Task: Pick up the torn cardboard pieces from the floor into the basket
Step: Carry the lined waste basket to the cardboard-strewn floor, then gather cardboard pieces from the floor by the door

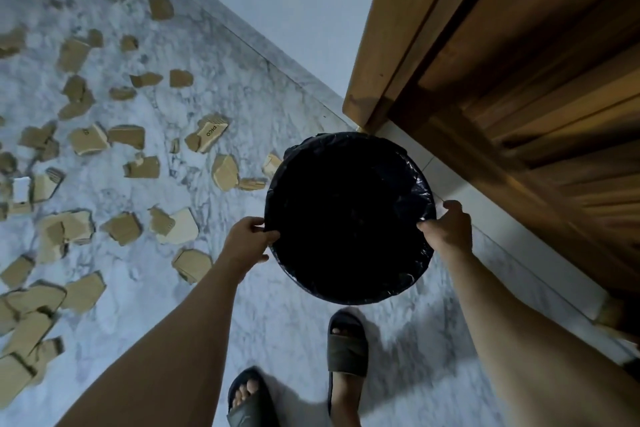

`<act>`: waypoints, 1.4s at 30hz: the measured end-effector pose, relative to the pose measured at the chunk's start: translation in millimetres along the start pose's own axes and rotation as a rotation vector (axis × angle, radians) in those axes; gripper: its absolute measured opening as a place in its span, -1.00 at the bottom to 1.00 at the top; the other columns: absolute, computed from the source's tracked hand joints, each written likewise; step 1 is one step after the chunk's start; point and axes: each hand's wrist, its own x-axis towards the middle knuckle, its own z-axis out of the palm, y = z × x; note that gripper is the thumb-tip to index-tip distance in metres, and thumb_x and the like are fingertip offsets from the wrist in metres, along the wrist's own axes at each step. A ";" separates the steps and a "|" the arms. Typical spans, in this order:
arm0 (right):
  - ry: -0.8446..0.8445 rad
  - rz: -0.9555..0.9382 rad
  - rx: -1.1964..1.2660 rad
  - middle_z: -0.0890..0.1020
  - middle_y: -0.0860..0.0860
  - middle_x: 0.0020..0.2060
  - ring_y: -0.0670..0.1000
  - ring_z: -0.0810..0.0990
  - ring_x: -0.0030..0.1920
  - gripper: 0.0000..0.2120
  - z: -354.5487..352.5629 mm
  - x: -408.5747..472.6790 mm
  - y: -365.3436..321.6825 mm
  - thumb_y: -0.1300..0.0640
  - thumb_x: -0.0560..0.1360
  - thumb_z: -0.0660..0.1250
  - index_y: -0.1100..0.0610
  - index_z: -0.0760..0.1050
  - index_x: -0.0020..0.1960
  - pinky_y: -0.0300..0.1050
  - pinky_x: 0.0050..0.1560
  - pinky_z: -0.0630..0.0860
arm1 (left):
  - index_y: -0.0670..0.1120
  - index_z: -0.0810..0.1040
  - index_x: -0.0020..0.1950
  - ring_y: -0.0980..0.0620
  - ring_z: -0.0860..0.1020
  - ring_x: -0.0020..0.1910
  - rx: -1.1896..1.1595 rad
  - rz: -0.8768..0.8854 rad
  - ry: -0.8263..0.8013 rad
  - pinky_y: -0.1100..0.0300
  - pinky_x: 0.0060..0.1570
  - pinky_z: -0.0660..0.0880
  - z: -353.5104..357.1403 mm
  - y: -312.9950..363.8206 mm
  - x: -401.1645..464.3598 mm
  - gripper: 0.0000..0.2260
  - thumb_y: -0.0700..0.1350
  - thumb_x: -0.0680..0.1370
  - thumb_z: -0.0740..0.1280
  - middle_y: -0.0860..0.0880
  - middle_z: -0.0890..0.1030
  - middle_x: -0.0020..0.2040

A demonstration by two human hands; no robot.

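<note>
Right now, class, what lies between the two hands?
In the head view, the basket, lined with black plastic, lies between the left hand and right hand; both grip its rim.

Both bare arms stretched forward and down. Left hand [246, 238] and right hand [449, 226] curled, gripping opposite rim sides of round black-lined basket [349, 298]. Feet in dark slides below.

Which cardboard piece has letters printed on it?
The piece lying up the floor from the basket, near the wall, shows black letters "PICO". No lettering can be made out on the other pieces.
</note>
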 end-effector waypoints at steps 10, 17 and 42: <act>-0.115 -0.628 -0.097 0.45 0.19 0.27 0.21 0.41 0.30 -0.53 95.9 -165.3 -127.4 0.33 0.48 0.24 0.20 0.42 0.39 0.04 0.34 0.34 | -0.17 0.42 0.42 -0.20 0.53 0.23 0.207 0.039 0.121 -0.03 0.17 0.48 -83.4 -52.5 -44.9 -0.51 -0.08 0.54 0.45 -0.20 0.53 0.29; -0.296 -0.562 -0.055 0.37 0.11 0.35 0.12 0.43 0.33 -0.43 265.6 -184.1 -161.1 0.30 0.52 0.21 0.11 0.28 0.52 -0.17 0.12 0.36 | -0.08 0.32 0.49 -0.18 0.44 0.35 0.447 0.066 0.173 -0.07 0.26 0.44 -172.1 -145.3 38.3 -0.41 -0.02 0.52 0.45 -0.14 0.39 0.40; 0.042 -0.402 -0.049 0.47 0.22 0.19 0.25 0.51 0.17 -0.45 448.5 54.3 -143.8 0.05 0.51 0.41 0.15 0.23 0.37 0.02 0.01 0.44 | -0.05 0.57 -0.07 -0.05 0.61 -0.16 0.391 0.424 0.208 0.19 -0.31 0.51 -205.3 -243.9 277.0 -0.55 0.14 0.20 0.59 -0.05 0.63 -0.15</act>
